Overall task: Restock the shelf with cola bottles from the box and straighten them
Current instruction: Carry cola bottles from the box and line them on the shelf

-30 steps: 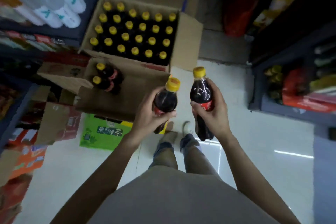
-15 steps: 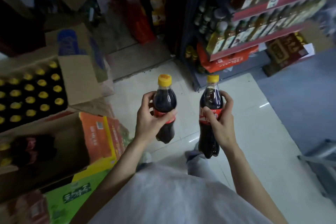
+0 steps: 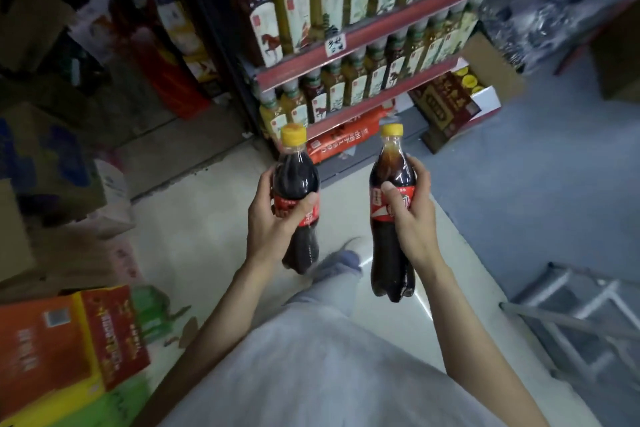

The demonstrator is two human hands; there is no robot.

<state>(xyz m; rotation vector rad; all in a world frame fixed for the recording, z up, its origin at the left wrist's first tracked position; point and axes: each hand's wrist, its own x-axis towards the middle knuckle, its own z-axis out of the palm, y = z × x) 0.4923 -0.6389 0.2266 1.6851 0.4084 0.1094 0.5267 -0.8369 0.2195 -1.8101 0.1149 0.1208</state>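
Observation:
I hold two cola bottles upright in front of my waist, each dark with a yellow cap and a red label. My left hand (image 3: 273, 222) is wrapped around the left cola bottle (image 3: 296, 180). My right hand (image 3: 412, 218) grips the right cola bottle (image 3: 389, 253) at its label. Ahead stands a shelf (image 3: 349, 59) with red edges, filled with rows of tall tea bottles. The box of cola bottles is out of view.
Cardboard boxes (image 3: 45, 163) pile up on the left, with an orange and yellow carton (image 3: 69, 343) near my left side. A red-brown carton (image 3: 446, 104) sits on the floor right of the shelf. A metal step ladder (image 3: 581, 315) stands at lower right.
My view has swung right, away from the open cola boxes toward the shelf of tea bottles. Both hands keep their bottles, held at about the same height.

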